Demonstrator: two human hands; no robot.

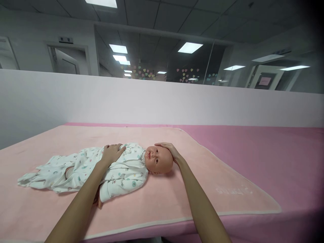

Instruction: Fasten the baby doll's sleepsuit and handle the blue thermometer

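Note:
A baby doll [159,161] lies on its back across a peach blanket [162,199], its head to the right and its legs to the left. It wears a white romper [126,172] with small coloured prints. My left hand [112,153] rests flat on the doll's belly, fingers stretched out over the cloth. Against the top of the bald head lies my right hand [170,150], its fingers extended along the far side. One small doll hand shows beside my left forearm. Part of the doll's near side is hidden behind that forearm.
Under the blanket is a pink padded surface [253,152], which shows along the right and the front edge. A low white partition [162,103] runs along the back. Behind it stand a glass wall with heart stickers [145,72] and several doors.

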